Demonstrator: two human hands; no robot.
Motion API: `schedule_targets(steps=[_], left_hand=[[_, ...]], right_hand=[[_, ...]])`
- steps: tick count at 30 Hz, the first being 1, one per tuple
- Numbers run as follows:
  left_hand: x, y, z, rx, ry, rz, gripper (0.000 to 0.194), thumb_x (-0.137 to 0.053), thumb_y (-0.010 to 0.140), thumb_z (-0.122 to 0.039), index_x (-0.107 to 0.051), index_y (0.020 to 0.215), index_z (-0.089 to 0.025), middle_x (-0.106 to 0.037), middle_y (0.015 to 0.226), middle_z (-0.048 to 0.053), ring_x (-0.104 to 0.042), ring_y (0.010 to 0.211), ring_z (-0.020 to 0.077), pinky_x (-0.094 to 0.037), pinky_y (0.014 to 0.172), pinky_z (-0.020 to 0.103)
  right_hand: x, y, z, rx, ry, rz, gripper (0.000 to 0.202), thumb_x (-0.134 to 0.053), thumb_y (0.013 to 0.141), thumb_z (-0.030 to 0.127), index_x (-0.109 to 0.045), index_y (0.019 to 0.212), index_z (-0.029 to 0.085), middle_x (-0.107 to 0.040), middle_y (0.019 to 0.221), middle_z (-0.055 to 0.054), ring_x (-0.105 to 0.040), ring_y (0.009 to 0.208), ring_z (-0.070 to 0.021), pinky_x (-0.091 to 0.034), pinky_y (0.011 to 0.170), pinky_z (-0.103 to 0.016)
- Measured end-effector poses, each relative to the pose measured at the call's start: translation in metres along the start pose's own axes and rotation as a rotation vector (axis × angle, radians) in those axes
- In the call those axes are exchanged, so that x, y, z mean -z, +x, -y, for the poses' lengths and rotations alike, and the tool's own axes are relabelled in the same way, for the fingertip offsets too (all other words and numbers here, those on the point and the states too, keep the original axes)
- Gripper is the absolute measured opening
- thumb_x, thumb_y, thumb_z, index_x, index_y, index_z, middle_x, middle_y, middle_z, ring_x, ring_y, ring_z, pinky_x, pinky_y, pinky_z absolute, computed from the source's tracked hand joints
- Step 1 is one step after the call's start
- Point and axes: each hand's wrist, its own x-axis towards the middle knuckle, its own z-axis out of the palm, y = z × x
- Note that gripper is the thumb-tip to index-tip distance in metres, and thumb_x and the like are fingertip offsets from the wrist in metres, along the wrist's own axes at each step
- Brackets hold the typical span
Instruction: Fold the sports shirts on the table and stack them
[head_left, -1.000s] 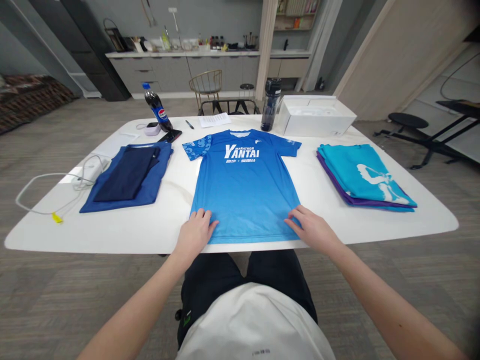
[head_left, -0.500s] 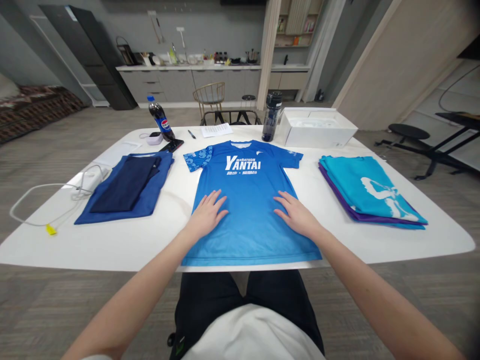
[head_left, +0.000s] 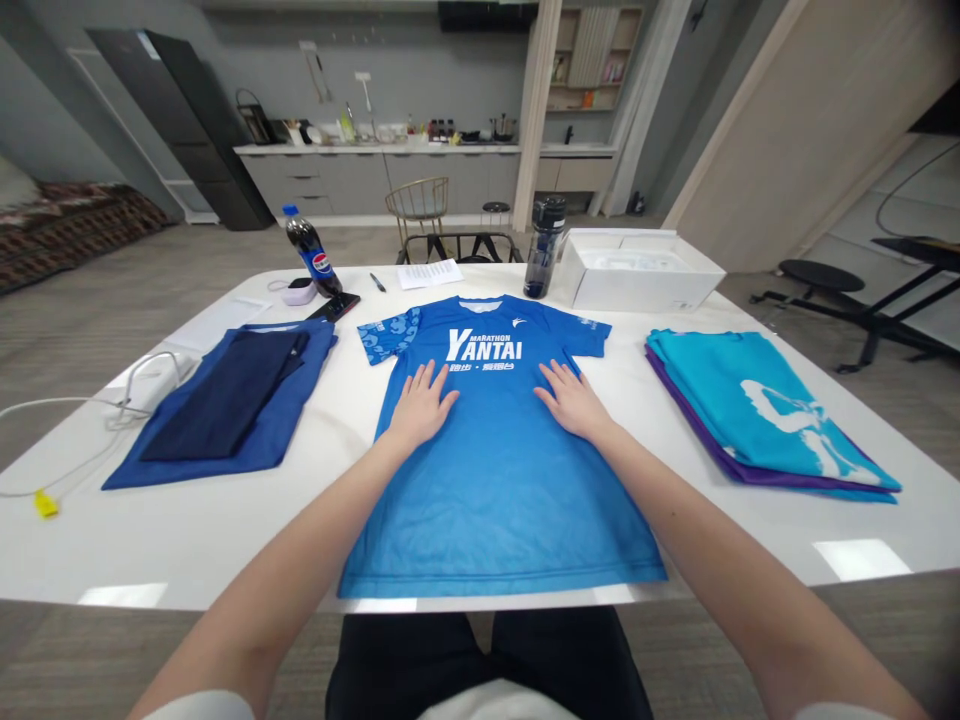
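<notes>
A blue T-shirt [head_left: 487, 470] with white "Marathon Yantai" lettering lies spread flat on the white table, collar away from me and hem near the front edge. My left hand [head_left: 422, 403] rests palm down on the shirt's left side, just below the lettering, fingers stretched out. On the right side, my right hand [head_left: 573, 399] lies flat in the same way, its fingers spread. Neither hand grips the cloth. To the left are dark navy folded clothes [head_left: 229, 395] on a blue garment [head_left: 300, 420]. At right sits a stack with a folded turquoise shirt [head_left: 727, 385] over purple cloth [head_left: 694, 435].
Along the back of the white table [head_left: 262, 540] stand a Pepsi bottle [head_left: 311, 250], a dark water bottle [head_left: 544, 247] and a white box [head_left: 641, 275]. A paper sheet [head_left: 429, 274], a pen [head_left: 377, 283] and a phone [head_left: 339, 306] lie there too. A white cable [head_left: 52, 402] crosses the left side.
Both hands have slid up the shirt toward the lettering, still flat. The camera view has shifted, so the table's near edge appears lower.
</notes>
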Motion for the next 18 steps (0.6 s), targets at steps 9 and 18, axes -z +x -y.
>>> schedule_targets(steps=[9,18], left_hand=[[-0.011,0.038,0.021,0.097,0.064,-0.054,0.077,-0.025,0.102,-0.063,-0.029,0.162,-0.015,-0.028,0.167,0.018,-0.029,0.154,0.033,-0.025,0.125,0.049],[0.0,0.11,0.056,0.234,0.081,-0.114,0.072,-0.026,0.103,-0.059,-0.039,0.156,-0.012,-0.056,0.146,0.022,-0.051,0.137,0.0366,-0.036,0.115,0.053]], right_hand=[[-0.007,0.038,-0.013,-0.182,-0.055,-0.148,0.076,-0.015,0.104,0.063,-0.035,0.159,0.016,-0.029,0.167,-0.015,-0.021,0.154,-0.0343,-0.015,0.121,-0.066],[0.002,0.098,-0.056,-0.491,0.053,-0.075,0.076,-0.014,0.102,0.068,-0.041,0.157,0.023,-0.046,0.156,-0.019,-0.04,0.143,-0.0415,-0.019,0.111,-0.079]])
